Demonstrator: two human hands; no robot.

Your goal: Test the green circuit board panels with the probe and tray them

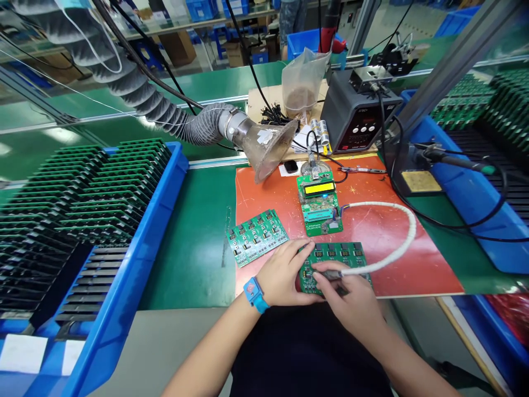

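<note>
A green circuit board (345, 253) with small displays lies on the orange mat (413, 259) near its front edge. My left hand (285, 273), with a blue wrist strap, holds this board at its left edge. In my right hand (351, 298) is a probe (333, 273) on a white sleeved cable, its tip against the board's left part. The cable curves up to a green programmer board (320, 209) with a lit yellow screen. A second circuit board (257, 237) lies tilted, left of the hands.
Blue bins with upright boards stand at the left (165, 187) and right (458, 182). A grey fume hose with a clear funnel (270, 146) hangs behind the mat. Beyond are a black soldering station (357, 113), a plastic bag (303, 82) and a soldering iron (458, 160).
</note>
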